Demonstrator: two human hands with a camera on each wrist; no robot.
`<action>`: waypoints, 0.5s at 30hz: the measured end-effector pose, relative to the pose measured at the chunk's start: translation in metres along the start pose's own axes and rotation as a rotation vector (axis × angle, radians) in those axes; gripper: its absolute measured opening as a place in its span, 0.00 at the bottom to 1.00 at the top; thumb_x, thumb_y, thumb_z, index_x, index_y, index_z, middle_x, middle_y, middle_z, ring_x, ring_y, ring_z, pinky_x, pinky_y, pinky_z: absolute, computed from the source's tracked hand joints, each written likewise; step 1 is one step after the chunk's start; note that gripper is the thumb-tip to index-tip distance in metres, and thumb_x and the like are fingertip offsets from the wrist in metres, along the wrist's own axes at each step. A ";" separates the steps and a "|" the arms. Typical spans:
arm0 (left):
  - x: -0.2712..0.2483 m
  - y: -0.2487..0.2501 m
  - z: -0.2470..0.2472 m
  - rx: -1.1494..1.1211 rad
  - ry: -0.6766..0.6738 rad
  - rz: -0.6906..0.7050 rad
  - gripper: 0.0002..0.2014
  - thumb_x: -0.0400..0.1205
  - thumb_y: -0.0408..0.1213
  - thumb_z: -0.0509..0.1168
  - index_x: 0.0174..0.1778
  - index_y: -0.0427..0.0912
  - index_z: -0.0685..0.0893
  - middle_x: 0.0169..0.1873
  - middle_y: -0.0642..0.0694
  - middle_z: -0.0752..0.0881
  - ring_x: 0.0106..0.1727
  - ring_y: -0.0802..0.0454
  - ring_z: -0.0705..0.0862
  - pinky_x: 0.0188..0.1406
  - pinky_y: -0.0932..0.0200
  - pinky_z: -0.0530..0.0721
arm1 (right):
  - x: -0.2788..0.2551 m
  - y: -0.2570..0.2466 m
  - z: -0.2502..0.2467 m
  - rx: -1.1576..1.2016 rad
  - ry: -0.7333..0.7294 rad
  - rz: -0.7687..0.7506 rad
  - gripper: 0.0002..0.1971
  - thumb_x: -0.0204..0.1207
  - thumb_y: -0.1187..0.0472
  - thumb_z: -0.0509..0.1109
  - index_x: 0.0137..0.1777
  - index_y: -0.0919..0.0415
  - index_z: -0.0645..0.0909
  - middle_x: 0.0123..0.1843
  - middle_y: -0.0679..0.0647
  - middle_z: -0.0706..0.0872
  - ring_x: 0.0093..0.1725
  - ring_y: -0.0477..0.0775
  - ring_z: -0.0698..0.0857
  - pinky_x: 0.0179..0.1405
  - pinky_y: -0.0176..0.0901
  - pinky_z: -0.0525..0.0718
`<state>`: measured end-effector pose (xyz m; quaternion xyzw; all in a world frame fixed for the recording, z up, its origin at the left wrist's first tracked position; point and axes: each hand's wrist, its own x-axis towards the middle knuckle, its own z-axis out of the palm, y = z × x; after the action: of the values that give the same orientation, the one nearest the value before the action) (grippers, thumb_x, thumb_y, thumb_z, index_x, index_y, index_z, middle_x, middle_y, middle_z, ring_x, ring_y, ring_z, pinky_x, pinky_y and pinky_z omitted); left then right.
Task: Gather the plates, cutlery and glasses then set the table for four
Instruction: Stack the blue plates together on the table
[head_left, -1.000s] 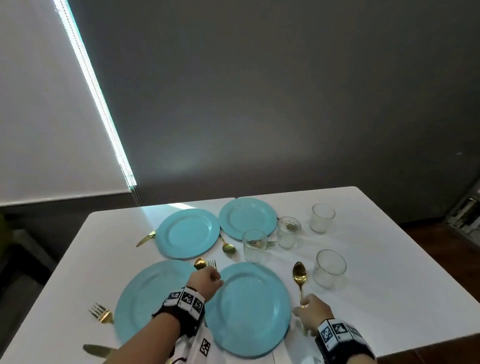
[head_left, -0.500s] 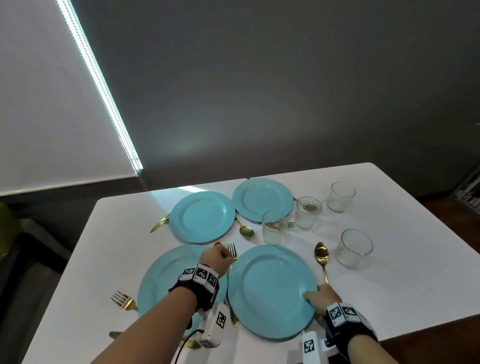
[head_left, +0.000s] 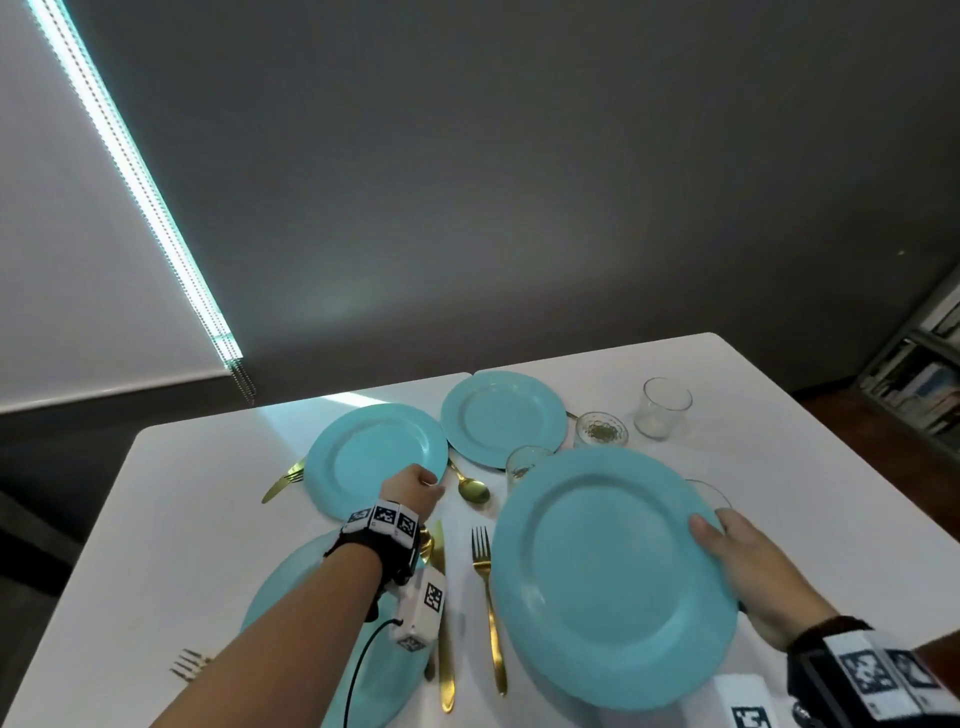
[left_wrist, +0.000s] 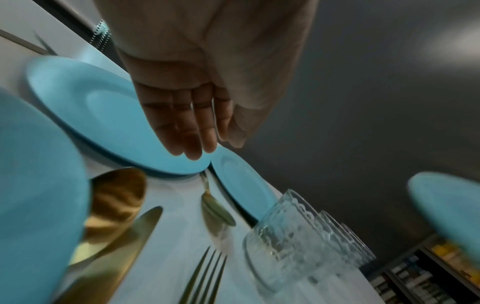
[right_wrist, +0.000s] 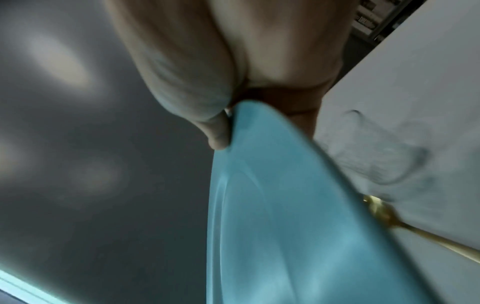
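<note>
White table (head_left: 779, 519) against a dark grey wall, window blind off to the left; that's our setup rn. The big change: the near-right plate (head_left: 613, 577) was flat on the table half a sec ago, now we've got it lifted and tilted toward us; right hand (head_left: 748, 571) pinches its right rim, thumb on top and fingers underneath, which the right wrist view confirms. With the plate up we can see a gold fork (head_left: 485, 597) and a gold knife (head_left: 444, 613) lying on the table just left of it; so it was crowding that cutlery imo.

Left hand (head_left: 413, 491) has left the fork area and reached fwd to the far-left plate (head_left: 376, 460); fingers (left_wrist: 192, 131) straight and together, tips over the near rim, not gripping anything; can't tell if they actually touch.

Other bits: a spoon (head_left: 470, 486) between the far plates, near-left plate (head_left: 291, 613) under our forearm, far-right plate (head_left: 501, 421) by the wall, three glasses in clear view, e.g. one (head_left: 665, 408) out on the right.

Our guess is everything's gathered but bunched up, so we're spreading the four settings out now.
</note>
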<state>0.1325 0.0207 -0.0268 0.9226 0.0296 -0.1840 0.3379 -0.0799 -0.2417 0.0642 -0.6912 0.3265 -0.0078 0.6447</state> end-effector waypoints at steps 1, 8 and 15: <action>0.007 0.007 0.002 -0.010 -0.002 -0.013 0.11 0.80 0.40 0.65 0.56 0.42 0.83 0.54 0.41 0.88 0.57 0.43 0.85 0.59 0.55 0.83 | 0.005 -0.013 -0.007 0.037 0.018 -0.024 0.07 0.85 0.61 0.59 0.48 0.63 0.76 0.44 0.60 0.85 0.38 0.57 0.82 0.34 0.46 0.78; 0.049 0.051 0.022 -0.011 -0.055 -0.123 0.10 0.79 0.39 0.65 0.53 0.40 0.83 0.52 0.38 0.88 0.50 0.42 0.85 0.57 0.54 0.83 | 0.072 -0.083 -0.037 0.262 0.192 -0.112 0.08 0.85 0.57 0.60 0.47 0.56 0.78 0.55 0.58 0.84 0.48 0.60 0.83 0.46 0.51 0.80; 0.090 0.065 0.051 0.062 -0.015 -0.256 0.20 0.78 0.36 0.66 0.64 0.33 0.73 0.60 0.35 0.84 0.62 0.38 0.82 0.52 0.55 0.78 | 0.131 -0.117 -0.043 0.268 0.280 -0.094 0.08 0.85 0.55 0.59 0.58 0.56 0.75 0.57 0.57 0.82 0.55 0.61 0.81 0.48 0.52 0.81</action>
<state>0.2113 -0.0681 -0.0550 0.9198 0.1389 -0.2333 0.2833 0.0566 -0.3453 0.1229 -0.6059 0.3763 -0.1773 0.6781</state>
